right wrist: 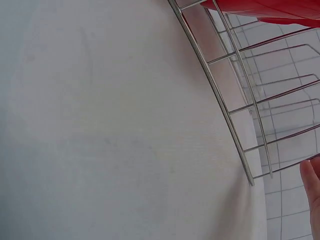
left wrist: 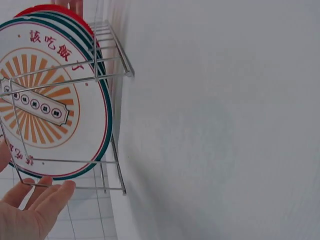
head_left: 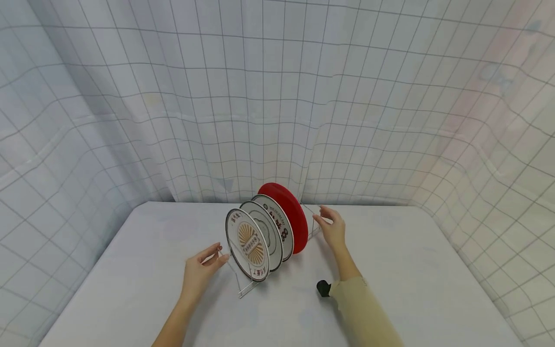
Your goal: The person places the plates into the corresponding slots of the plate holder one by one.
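A metal wire dish rack (head_left: 248,289) stands on the white table, holding several round plates upright in a row. The nearest plate (head_left: 250,245) is white with a dark rim, an orange sunburst and red characters. Two more white plates lean behind it, then a red plate (head_left: 296,221) at the far end. My left hand (head_left: 200,271) pinches the near end wire of the rack between thumb and fingers. At the opposite end, my right hand (head_left: 334,231) pinches the other end wire; its thumb (right wrist: 311,185) shows at the wire in the right wrist view.
White table (head_left: 425,270) extends to both sides of the rack. Behind and around hangs a white grid-patterned curtain (head_left: 277,96). A small black object (head_left: 323,288) sits beside the right sleeve's cuff (head_left: 349,289).
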Motion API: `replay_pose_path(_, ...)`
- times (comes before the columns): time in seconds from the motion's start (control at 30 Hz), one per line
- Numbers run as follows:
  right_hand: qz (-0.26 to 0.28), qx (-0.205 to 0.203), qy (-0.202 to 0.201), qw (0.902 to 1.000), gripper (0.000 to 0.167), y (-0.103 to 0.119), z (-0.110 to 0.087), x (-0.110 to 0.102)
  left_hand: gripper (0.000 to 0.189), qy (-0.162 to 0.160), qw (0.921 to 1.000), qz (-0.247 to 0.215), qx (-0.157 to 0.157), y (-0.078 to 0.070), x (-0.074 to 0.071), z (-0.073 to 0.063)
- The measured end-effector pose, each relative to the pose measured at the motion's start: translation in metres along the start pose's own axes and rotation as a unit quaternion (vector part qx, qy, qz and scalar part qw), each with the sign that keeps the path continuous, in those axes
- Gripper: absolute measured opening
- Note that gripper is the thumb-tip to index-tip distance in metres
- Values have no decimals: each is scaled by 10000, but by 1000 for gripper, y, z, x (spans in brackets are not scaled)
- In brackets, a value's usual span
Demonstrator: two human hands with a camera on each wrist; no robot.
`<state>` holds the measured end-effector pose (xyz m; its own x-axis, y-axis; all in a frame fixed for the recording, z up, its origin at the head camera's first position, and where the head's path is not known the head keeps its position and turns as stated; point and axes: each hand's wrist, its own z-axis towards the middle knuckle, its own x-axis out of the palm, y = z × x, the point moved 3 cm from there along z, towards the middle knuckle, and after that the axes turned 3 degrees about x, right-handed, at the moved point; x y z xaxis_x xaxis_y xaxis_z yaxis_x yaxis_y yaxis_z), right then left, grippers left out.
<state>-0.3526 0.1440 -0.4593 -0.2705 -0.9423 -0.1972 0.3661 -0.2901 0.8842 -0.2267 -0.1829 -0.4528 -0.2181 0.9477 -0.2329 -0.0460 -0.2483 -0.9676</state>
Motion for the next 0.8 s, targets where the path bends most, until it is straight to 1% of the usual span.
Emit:
replay_pose_path(0.07,-143,138,111,9997,40,-10,6,0,49,-70,9999,81,1,-2,4,-5)
replay_pose_path(0.17,-312,310,231,9988,42,-8,8,0,52,-67,9997,245,42,-4,4,-8)
replay_pose_path(0.23,-286,410,167,9986,41,-1,5,-2,54,28,9995,310,109,-3,2,-6)
replay_pose_path(0.27,-174,528,80,9984,41,6,2,-4,54,104,9993,325,178,-2,0,-4)
replay_pose_path(0.33,132,684,-224,9973,39,26,-6,-9,56,321,9980,309,449,-1,-4,3)
replay_pose_path(0.43,765,770,-743,9913,37,62,-24,-13,56,810,9926,272,866,0,-11,15)
replay_pose_path(0.47,933,689,-890,9893,37,75,-30,-14,54,995,9897,273,988,1,-14,18)
replay_pose_path(0.5,1027,576,-972,9883,35,83,-36,-13,52,1179,9862,316,1116,1,-16,22)
replay_pose_path(0.6,1234,157,-1004,9871,34,104,-55,-6,48,1720,9764,394,1245,3,-21,31)
replay_pose_path(0.67,1368,-241,-860,9866,33,115,-69,1,47,2073,9697,345,1246,4,-22,36)
replay_pose_path(0.8,1605,-922,-256,9824,33,135,-101,20,44,2671,9556,144,1235,7,-21,43)
